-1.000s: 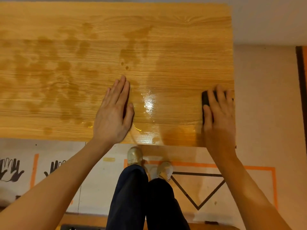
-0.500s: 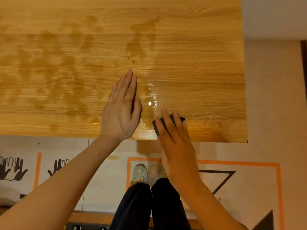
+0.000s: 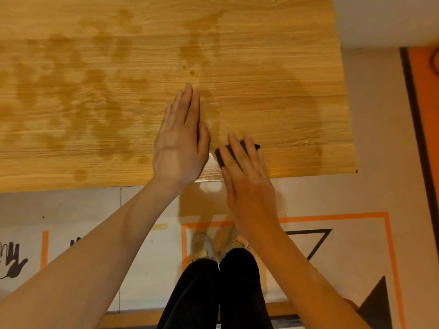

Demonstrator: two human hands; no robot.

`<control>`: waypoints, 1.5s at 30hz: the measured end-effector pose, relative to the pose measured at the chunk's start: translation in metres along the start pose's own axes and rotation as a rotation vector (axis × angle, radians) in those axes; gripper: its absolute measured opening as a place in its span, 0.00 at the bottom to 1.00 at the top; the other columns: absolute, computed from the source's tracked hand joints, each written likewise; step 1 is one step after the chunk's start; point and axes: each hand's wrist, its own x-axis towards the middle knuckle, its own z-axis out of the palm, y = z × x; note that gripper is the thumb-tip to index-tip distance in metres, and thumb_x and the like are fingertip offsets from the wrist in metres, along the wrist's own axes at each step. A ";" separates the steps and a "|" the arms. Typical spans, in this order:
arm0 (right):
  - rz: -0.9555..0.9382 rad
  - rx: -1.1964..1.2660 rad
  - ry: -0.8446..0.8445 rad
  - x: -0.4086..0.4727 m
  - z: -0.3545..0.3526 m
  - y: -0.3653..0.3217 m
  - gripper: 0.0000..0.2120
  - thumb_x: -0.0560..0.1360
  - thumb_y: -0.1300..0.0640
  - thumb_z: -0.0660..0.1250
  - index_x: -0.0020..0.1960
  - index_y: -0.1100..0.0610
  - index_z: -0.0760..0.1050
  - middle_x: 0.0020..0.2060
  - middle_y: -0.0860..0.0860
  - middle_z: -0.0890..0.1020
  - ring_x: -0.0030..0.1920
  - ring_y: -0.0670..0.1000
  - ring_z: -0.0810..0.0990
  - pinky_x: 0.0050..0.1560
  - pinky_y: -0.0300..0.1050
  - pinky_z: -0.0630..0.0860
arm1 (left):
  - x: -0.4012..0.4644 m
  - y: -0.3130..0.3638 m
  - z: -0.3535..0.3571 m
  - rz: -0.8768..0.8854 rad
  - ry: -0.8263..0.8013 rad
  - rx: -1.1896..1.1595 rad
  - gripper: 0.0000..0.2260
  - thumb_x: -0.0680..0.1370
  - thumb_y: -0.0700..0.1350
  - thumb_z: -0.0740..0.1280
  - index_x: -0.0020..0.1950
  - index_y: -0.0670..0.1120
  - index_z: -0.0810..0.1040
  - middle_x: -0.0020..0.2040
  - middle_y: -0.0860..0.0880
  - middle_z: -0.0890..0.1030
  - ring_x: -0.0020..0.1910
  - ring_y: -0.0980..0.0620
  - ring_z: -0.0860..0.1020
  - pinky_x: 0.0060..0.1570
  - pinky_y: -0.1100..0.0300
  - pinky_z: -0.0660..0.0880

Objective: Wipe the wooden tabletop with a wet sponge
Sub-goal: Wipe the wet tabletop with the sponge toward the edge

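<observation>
Below the near edge lies a pale floor (image 3: 380, 129) marked with an orange tape outline (image 3: 389, 245), a black triangle outline (image 3: 318, 243) and black handprint figures (image 3: 13, 260) at left. An orange strip (image 3: 425, 115) edged in black runs along the right; a white wall (image 3: 384, 20) rises beyond.

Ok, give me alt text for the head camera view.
A person's right hand presses a dark sponge on a wooden tabletop near its front edge, while the left hand rests flat beside it. Damp patches mark the wood.
</observation>
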 end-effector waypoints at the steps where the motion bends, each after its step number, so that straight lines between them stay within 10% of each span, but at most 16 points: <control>1: 0.001 -0.002 -0.010 0.013 -0.002 0.001 0.21 0.80 0.61 0.61 0.73 0.58 0.66 0.74 0.54 0.65 0.76 0.58 0.58 0.75 0.59 0.58 | 0.001 0.000 0.000 -0.001 -0.006 0.010 0.24 0.87 0.46 0.52 0.81 0.39 0.56 0.82 0.43 0.55 0.82 0.46 0.51 0.81 0.55 0.45; 11: 0.446 0.012 0.219 0.021 -0.034 0.068 0.20 0.83 0.60 0.52 0.74 0.60 0.62 0.76 0.56 0.59 0.77 0.58 0.51 0.77 0.58 0.49 | 0.003 0.002 -0.001 0.011 -0.039 0.082 0.25 0.86 0.46 0.50 0.81 0.37 0.53 0.83 0.41 0.53 0.82 0.45 0.50 0.80 0.54 0.44; 18: 0.058 -0.021 0.059 0.010 -0.006 0.017 0.20 0.82 0.56 0.56 0.73 0.56 0.65 0.75 0.52 0.63 0.77 0.55 0.56 0.78 0.55 0.49 | 0.003 -0.001 0.004 0.003 -0.046 0.051 0.25 0.86 0.47 0.51 0.82 0.39 0.53 0.83 0.43 0.51 0.82 0.47 0.49 0.80 0.55 0.43; 26: 0.548 0.051 0.284 0.007 -0.044 0.089 0.19 0.83 0.60 0.53 0.73 0.59 0.64 0.75 0.57 0.63 0.76 0.60 0.56 0.76 0.57 0.55 | 0.003 -0.001 0.005 -0.007 -0.008 0.011 0.25 0.85 0.44 0.53 0.82 0.39 0.54 0.83 0.43 0.53 0.82 0.45 0.51 0.80 0.56 0.43; 33: 0.011 0.079 0.102 -0.007 0.002 0.015 0.19 0.81 0.59 0.60 0.72 0.57 0.67 0.73 0.54 0.66 0.76 0.57 0.58 0.77 0.53 0.53 | 0.003 -0.002 0.002 -0.014 -0.031 0.021 0.25 0.86 0.46 0.52 0.82 0.41 0.53 0.83 0.44 0.51 0.82 0.47 0.49 0.80 0.57 0.42; 40: 0.413 0.212 0.326 -0.018 -0.019 0.046 0.18 0.83 0.56 0.55 0.72 0.59 0.68 0.74 0.54 0.65 0.77 0.56 0.55 0.76 0.56 0.57 | -0.008 -0.017 -0.011 0.115 -0.134 -0.051 0.28 0.85 0.51 0.55 0.82 0.41 0.53 0.83 0.44 0.52 0.82 0.47 0.49 0.80 0.55 0.42; 45: -0.097 0.115 0.117 -0.022 0.005 0.011 0.20 0.82 0.59 0.54 0.72 0.62 0.65 0.73 0.57 0.67 0.75 0.59 0.60 0.75 0.58 0.58 | -0.020 -0.015 -0.006 0.144 -0.094 0.014 0.27 0.86 0.51 0.52 0.82 0.41 0.53 0.83 0.44 0.52 0.83 0.48 0.49 0.81 0.55 0.43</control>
